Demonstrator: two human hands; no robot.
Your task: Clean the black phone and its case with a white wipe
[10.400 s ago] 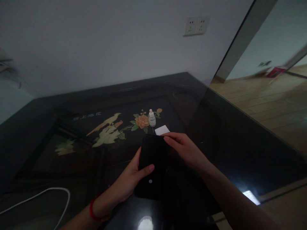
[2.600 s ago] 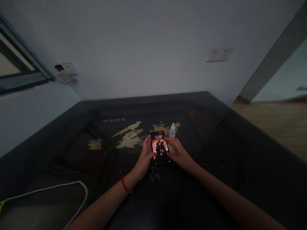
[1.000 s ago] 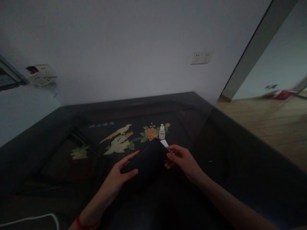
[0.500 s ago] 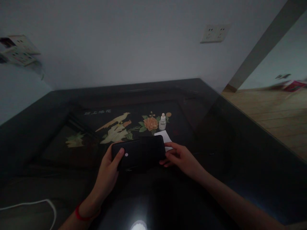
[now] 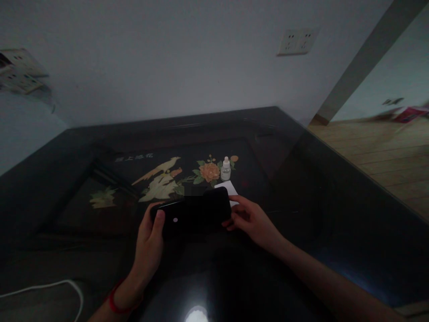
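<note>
A black smartphone (image 5: 197, 215) is held sideways above the dark table, a small round white mark showing near its left end. My left hand (image 5: 149, 239) grips that end, thumb on the near face and the other fingers behind. At the other end, my right hand (image 5: 253, 222) pinches the phone's right edge with bent fingertips, partly hidden. Behind the phone lies a white sheet of paper (image 5: 228, 187), partly covered by the phone. A small clear dropper bottle (image 5: 225, 172) with a white cap stands upright just beyond the paper.
The glossy black table (image 5: 288, 179) has a bird-and-flower picture (image 5: 161, 185) in its top. A white cable (image 5: 43, 285) curves at the lower left. Wall sockets (image 5: 297, 41) are at the upper right, more sockets (image 5: 23, 67) at the left. Wooden floor (image 5: 378, 152) shows to the right.
The phone's near face has tilted and looks darker, its left end slightly lower. My left thumb has shifted left toward the phone's edge. The right hand has barely moved.
</note>
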